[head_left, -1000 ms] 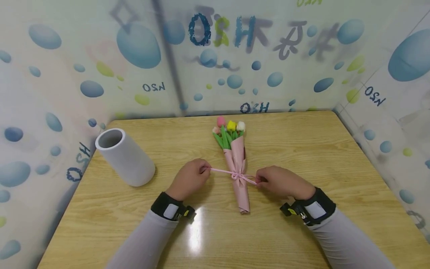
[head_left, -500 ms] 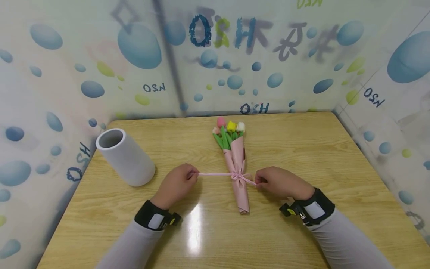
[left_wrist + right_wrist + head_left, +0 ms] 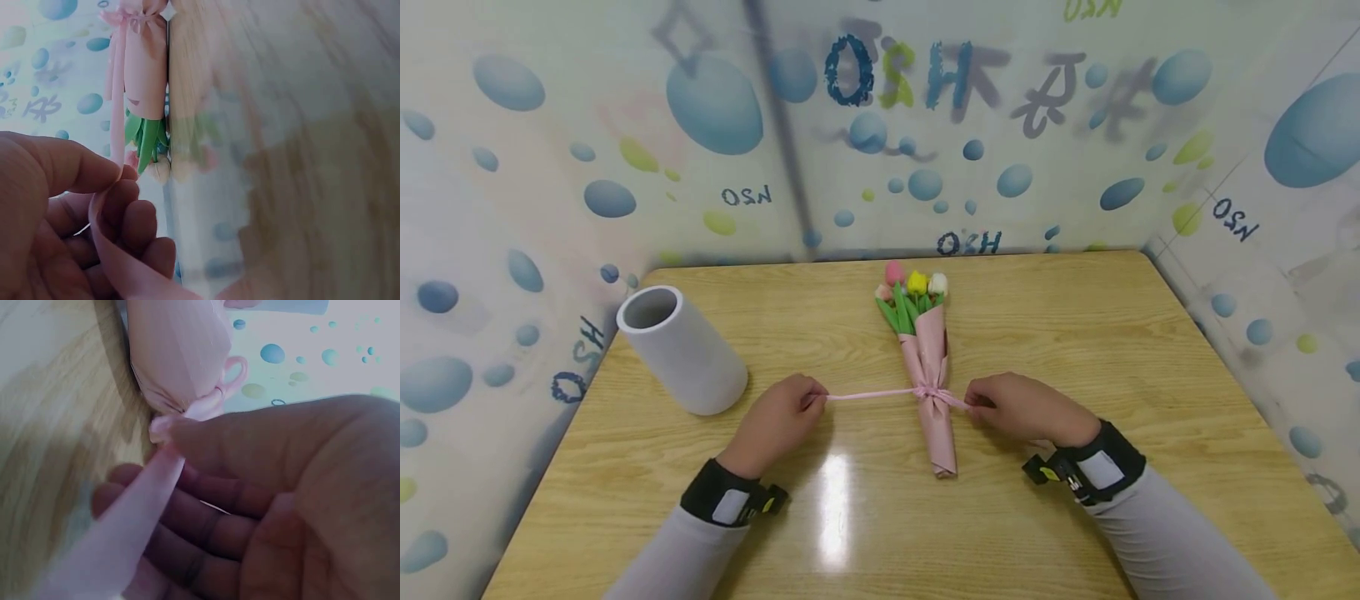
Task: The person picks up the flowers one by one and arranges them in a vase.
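A bouquet of tulips point(image 3: 917, 282) in pink wrapping paper point(image 3: 934, 342) lies on the table, blooms toward the far edge. Tied around its narrow middle is a pink ribbon point(image 3: 872, 394), knotted at the front. To the left of the bouquet, my left hand point(image 3: 775, 425) pinches one ribbon tail between thumb and fingers, and that stretch runs taut to the knot. Close by on the right, my right hand point(image 3: 1030, 407) pinches the other side of the ribbon. The right wrist view shows a ribbon tail point(image 3: 106, 544) hanging past the fingers and a small loop point(image 3: 236, 372) near the knot.
A white cylindrical vase point(image 3: 700, 358) stands at the left of the wooden table point(image 3: 1075, 333). Behind the table rises a wall point(image 3: 865, 183) printed with blue and green drops. Black camera straps point(image 3: 722, 492) circle both wrists.
My left hand has moved left and toward the near edge, drawing out a longer stretch of ribbon. The ribbon loop at the knot has shrunk. My right hand has barely moved.
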Demonstrator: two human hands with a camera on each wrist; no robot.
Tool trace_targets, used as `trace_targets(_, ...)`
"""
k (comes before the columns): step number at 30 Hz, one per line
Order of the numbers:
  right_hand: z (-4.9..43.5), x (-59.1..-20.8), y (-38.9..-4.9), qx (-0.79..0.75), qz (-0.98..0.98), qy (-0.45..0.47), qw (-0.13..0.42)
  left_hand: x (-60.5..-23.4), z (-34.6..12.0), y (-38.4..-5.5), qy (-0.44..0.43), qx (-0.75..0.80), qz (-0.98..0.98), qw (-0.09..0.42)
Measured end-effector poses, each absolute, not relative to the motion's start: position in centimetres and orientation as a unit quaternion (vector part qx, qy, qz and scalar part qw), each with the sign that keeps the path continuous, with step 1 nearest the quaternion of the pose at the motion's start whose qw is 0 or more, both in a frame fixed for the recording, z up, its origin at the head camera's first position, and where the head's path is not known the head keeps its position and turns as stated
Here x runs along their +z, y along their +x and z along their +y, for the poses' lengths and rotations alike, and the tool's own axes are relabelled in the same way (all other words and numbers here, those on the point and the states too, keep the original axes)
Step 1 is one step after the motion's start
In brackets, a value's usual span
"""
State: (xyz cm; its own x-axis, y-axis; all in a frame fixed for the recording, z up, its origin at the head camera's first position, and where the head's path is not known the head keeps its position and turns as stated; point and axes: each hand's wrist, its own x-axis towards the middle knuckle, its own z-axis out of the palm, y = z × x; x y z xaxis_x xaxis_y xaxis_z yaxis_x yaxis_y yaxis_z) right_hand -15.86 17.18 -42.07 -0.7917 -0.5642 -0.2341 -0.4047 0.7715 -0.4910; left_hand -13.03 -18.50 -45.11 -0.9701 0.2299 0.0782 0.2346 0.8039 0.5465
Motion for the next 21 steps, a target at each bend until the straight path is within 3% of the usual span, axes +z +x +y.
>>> trace_targets(9,15.8,-43.5,-15.9,-0.262,0.926,-0.241,0.128,-45.9,-17.6,-13.4,-0.151,-0.296,-0.943,-0.005)
trace_targets(16,15.2,-43.8,-15.7,-0.284,0.921,-0.238,0.117,-45.8,-14.2,-14.1,-0.200,-0.308,-0.929,-0.049)
trace_targets(21,14.9,-43.8,-15.6,-0.287,0.923,-0.237,0.100,-45.6,-11.5,-14.6,-0.228,-0.304,-0.924,-0.046)
